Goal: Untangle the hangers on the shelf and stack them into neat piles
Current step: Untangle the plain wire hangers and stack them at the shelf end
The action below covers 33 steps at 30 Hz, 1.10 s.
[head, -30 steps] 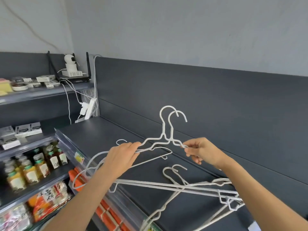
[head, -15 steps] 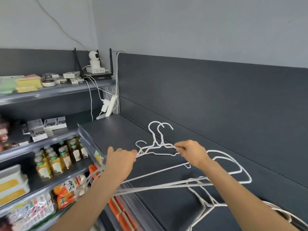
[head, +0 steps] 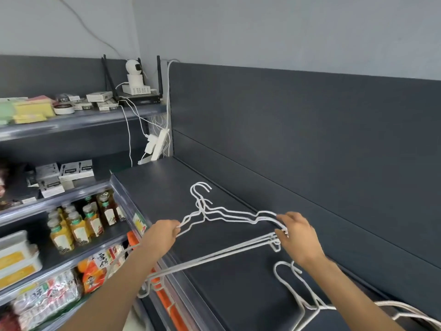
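Two hands hold a bunch of white hangers (head: 229, 215) over the dark shelf (head: 167, 187). The left hand (head: 162, 237) grips one end, the right hand (head: 298, 235) the other.

White hangers (head: 202, 211), thin wire with a matt coating; the dark grey shelf (head: 167, 187) looks smooth, matt painted metal; bottles (head: 78, 225) glossy, snack packets (head: 47, 299) shiny plastic.

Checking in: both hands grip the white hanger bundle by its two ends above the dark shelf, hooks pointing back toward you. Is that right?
Not quite. The head view shows the left hand and right hand gripping the white hanger bundle by its two ends above the dark shelf, but the hooks point away from the person, toward the shelf's far end.
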{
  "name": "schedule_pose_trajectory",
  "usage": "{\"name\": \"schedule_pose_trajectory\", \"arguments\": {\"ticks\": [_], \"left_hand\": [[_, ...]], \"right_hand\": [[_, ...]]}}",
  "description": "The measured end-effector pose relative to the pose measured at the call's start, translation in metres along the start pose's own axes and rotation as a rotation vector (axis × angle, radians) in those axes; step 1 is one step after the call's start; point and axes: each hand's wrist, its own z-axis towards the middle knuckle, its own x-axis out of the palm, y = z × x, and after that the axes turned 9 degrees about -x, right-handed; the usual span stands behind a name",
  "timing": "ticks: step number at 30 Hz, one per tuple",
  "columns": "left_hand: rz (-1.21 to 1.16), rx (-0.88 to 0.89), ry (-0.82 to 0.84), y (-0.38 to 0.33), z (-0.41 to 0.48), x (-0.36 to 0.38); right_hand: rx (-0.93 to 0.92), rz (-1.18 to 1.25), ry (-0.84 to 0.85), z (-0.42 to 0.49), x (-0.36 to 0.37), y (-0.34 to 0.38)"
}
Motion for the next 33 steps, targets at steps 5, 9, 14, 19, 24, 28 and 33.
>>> {"name": "schedule_pose_trajectory", "arguments": {"ticks": [5, 9, 14, 19, 24, 28, 33], "left_hand": [[0.102, -0.082, 0.038, -0.001, 0.021, 0.013], [0.16, -0.108, 0.024, -0.002, 0.025, 0.027], [0.229, -0.117, -0.006, -0.009, 0.019, 0.034], [0.238, -0.021, -0.088, -0.038, 0.003, 0.026], [0.155, 0.197, -0.124, -0.089, -0.036, 0.023], [0.139, 0.375, -0.105, -0.129, -0.078, 0.029], [0.145, 0.574, -0.028, -0.175, -0.123, 0.041]], "right_hand": [[0.1, 0.042, 0.042, -0.018, 0.014, -0.021], [0.124, 0.056, 0.065, -0.028, 0.02, -0.028], [0.162, 0.088, 0.07, -0.039, 0.023, -0.033], [0.162, 0.067, 0.068, -0.049, 0.021, -0.034], [0.135, 0.0, 0.068, -0.067, 0.011, -0.033], [0.104, -0.113, 0.085, -0.097, -0.003, -0.042], [0.15, -0.197, 0.106, -0.151, -0.026, -0.064]]}}
